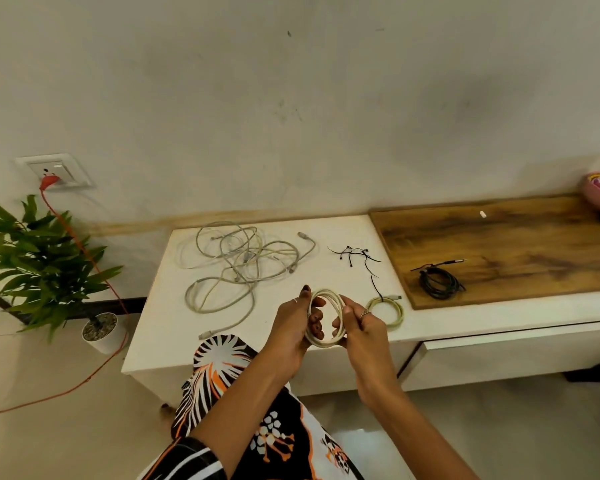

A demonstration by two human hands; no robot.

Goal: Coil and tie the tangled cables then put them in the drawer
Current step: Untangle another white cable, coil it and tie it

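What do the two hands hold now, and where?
A coiled white cable: left hand grips its left side, right hand its right side.

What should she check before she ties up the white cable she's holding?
1. Coil held by both hands: ok. The left hand and right hand grip the white coil.
2. Loops neat and gathered: ok, they sit together in one ring.
3. Loose end tucked in: cannot tell, the hands hide it.
4. Ties within reach: ok. The black ties lie on the white table, just behind the coil.
5. A hand free to pick up a tie: not ok, both are busy.
6. Drawer open for later: cannot tell. The drawer shows a gap at its left edge only.
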